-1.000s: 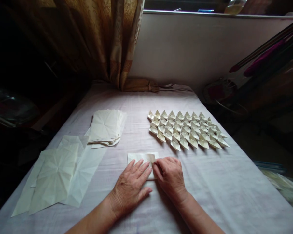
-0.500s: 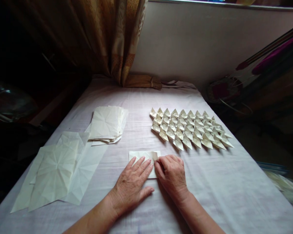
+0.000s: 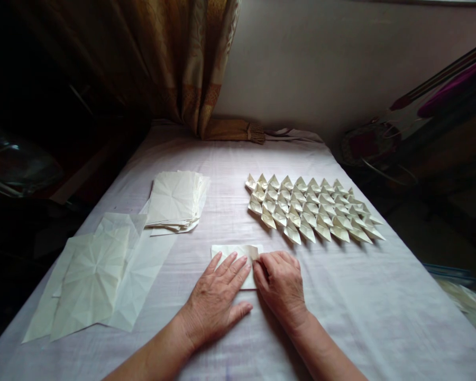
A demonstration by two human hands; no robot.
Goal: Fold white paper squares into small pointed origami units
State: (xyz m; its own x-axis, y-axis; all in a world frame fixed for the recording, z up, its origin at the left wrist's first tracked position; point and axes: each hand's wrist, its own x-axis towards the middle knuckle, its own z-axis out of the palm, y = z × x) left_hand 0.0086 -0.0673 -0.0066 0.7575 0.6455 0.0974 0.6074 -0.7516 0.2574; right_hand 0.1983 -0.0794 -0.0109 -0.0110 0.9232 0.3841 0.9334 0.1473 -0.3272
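A small folded sheet of white paper [image 3: 233, 249] lies on the cloth in front of me, its right edge lifted and curling. My left hand [image 3: 219, 288] rests flat across the paper's lower left, fingers spread. At the right edge my right hand [image 3: 281, 281] is closed, thumb and bent fingers pinching the raised flap; its fingertips are partly hidden. Beyond the right hand stand several rows of small boat-shaped folded papers [image 3: 313, 209], points up. A stack of creased paper sheets [image 3: 172, 198] sits beyond the left hand.
Larger creased sheets [image 3: 93, 275] overlap at the left of the cloth-covered table [image 3: 360, 317]. A patterned curtain [image 3: 200, 69] hangs onto the far edge, against a pale wall [image 3: 293, 63]. Dark clutter flanks both sides, with a plastic-looking bag [image 3: 468, 301] low at the right.
The view has tipped down slightly, and things on the table appear a little farther right. Both hands keep nearly the same hold on the folded paper.
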